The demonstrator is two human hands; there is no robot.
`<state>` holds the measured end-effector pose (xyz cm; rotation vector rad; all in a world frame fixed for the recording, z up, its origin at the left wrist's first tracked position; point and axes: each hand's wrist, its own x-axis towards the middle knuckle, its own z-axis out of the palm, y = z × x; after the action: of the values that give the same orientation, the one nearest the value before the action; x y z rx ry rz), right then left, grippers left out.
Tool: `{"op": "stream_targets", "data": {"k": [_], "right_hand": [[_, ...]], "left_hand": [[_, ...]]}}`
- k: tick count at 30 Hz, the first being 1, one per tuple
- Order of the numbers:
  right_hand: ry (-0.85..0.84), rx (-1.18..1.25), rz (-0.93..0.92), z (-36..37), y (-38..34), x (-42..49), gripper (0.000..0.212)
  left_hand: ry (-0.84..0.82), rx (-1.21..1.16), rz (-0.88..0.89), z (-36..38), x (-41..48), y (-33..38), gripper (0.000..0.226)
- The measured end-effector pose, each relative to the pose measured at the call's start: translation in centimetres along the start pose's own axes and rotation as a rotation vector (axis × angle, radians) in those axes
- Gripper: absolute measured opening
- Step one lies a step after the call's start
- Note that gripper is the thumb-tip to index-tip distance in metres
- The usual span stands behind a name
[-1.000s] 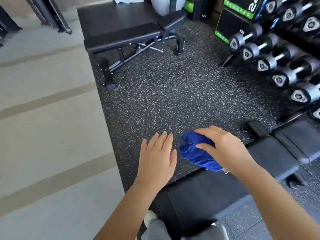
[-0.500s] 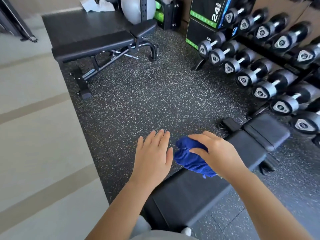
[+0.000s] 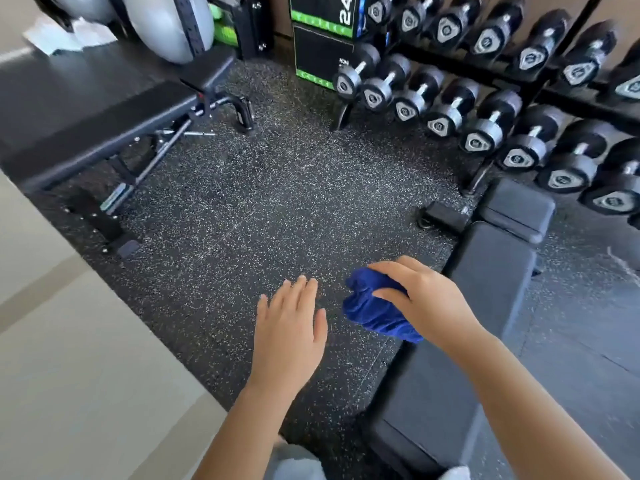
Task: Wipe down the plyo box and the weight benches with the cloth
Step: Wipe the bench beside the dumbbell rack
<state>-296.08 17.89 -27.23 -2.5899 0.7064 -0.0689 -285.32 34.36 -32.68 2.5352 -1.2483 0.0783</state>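
My right hand [image 3: 420, 301] grips a bunched blue cloth [image 3: 372, 308] in the air, just left of the near black weight bench [image 3: 485, 289]. That bench runs from the lower middle toward the upper right. My left hand [image 3: 289, 329] hovers flat with straight fingers over the speckled rubber floor and holds nothing. A second black weight bench [image 3: 93, 123] stands at the upper left. The black plyo box [image 3: 323, 36] with green trim sits at the far top middle.
A rack of black dumbbells [image 3: 491, 109] fills the upper right, close behind the near bench. A grey exercise ball [image 3: 166, 26] and a black upright post stand at the top left. Pale flooring [image 3: 69, 341] borders the dark speckled rubber mat [image 3: 277, 202] on the left.
The view has swung right and closer, so the near bench now lies to my right. Both hands keep their pose; the cloth stays gripped and now hangs beside the bench instead of over it.
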Motion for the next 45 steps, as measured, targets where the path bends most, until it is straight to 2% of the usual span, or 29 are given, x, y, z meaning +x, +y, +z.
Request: {"op": "stream_targets", "data": {"k": [6,16,26,35,45], "right_hand": [[0.007,0.02,0.047,4.1,-10.0,4.4,0.037],[-0.024,-0.048,-0.047,7.2,-19.5,9.2,0.036],[-0.045,-0.017,-0.152,10.0,-25.0,19.4,0.035],[0.026,0.134,-0.166,10.7,-29.3,33.4,0.035],[0.073,0.163,-0.06,9.7,-28.1,43.4,0.035]], "left_hand": [[0.02,0.034,0.118,-4.0,1.4,-10.8,0.041],[0.08,0.014,0.042,-6.7,1.5,-20.2,0.04],[0.082,0.019,-0.067,-7.6,7.1,-29.8,0.041],[0.057,0.133,0.044,-10.4,19.5,-37.9,0.044],[0.028,0.046,0.122,-9.0,30.9,-42.1,0.045]]}}
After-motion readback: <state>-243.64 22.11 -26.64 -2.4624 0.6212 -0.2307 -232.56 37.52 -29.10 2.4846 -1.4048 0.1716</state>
